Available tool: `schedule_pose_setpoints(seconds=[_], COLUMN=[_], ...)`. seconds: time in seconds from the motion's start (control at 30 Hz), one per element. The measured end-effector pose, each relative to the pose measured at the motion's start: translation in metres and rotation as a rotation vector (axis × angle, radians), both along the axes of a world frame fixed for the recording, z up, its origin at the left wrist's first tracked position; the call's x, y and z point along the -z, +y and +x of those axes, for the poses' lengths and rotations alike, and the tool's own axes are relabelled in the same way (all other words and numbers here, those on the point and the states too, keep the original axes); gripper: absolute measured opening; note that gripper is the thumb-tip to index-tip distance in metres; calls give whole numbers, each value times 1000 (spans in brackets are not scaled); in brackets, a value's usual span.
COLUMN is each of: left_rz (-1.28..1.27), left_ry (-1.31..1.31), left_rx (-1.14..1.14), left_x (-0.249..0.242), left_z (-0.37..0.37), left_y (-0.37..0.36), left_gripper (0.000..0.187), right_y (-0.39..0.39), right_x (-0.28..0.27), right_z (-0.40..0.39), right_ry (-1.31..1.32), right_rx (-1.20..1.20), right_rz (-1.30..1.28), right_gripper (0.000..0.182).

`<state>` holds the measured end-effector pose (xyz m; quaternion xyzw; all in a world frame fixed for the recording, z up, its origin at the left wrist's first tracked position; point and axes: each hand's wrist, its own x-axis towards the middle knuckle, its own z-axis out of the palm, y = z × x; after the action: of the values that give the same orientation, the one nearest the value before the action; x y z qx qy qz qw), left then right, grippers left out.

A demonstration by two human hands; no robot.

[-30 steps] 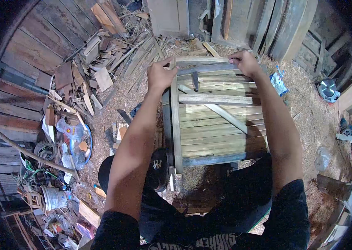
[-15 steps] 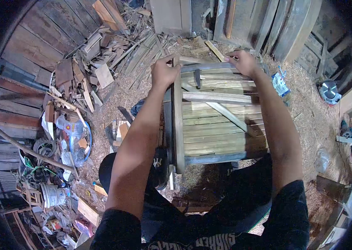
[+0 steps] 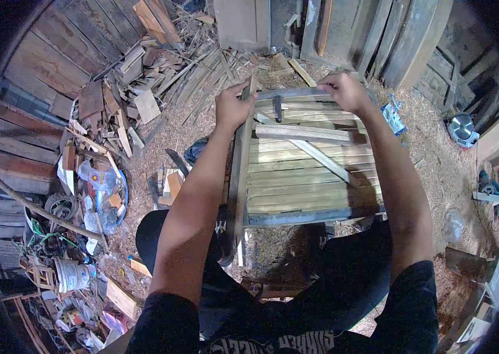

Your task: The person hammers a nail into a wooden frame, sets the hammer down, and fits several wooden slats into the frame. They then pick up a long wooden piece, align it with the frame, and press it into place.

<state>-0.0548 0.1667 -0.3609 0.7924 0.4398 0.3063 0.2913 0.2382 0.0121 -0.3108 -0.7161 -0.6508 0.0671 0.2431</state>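
Wooden rail (image 3: 239, 177) stretches from the left hand's (image 3: 235, 107) grip back toward the body, beside the slatted panel (image 3: 302, 197); this nearer hand clasps its far end. The right hand's (image 3: 346, 93) fingers bunch together, contents unclear.

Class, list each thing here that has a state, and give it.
Person's left hand, closed around the long, straight grey-brown wooden rail
Person's right hand, fingers bent, grip unclear
Rectangular pale slatted wooden panel, partly shadowed
Straight pale wooden strip, slanting across the panel
Narrow dark bar, resting on the panel
Round blue-rimmed basin, holding plastic bags and wood scraps
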Motion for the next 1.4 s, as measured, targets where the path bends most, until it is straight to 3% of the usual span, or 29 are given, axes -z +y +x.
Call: schedule_pose_setpoints(seconds=[0.03, 0.2, 0.37, 0.47, 0.57, 0.63, 0.67, 0.77, 1.1, 1.3, 1.4], left_rz=[-91, -33, 9, 205, 143, 289, 184, 232, 170, 172, 31], left_ry=[16, -18, -66, -139, 22, 262, 199, 256, 338, 240, 173], left_rx=[-5, 24, 77, 187, 363, 417, 382, 354, 355, 312, 377], left_x=[-2, -7, -11, -10, -31, -35, -37, -38, -63, -56, -66], left_z=[-1, -13, -23, -30, -43, -48, -46, -49, -71, -90, -102], left_y=[-2, -16, -31, -38, -64, -79, -82, -91, -148, -171, -190], left_gripper=[51, 54, 49, 43, 47, 45, 45, 44, 43, 44, 43], right_y=[-4, -28, -64, -87, -105, -111, -114, -119, -161, -193, -211], right_x=[-3, -4, -1, -9, -16, -2, 3, 0, -9, -25, -15], right_z=[-4, -16, -26, -34, -49, -53, -54, -53, -65, -89, -101], right_ry=[-18, 23, -47, 22, 15, -67, -75, -77, -26, -48, 27], right_rx=[-35, -157, -122, -126, -97, -73, -96, -188, -170, -131, -85], right_rz=[17, 29, -50, -147, -133, -171, -68, -57, -74, -154, -105], right_gripper=[20, 16, 21, 25, 28, 31, 31, 30, 33, 32, 31])
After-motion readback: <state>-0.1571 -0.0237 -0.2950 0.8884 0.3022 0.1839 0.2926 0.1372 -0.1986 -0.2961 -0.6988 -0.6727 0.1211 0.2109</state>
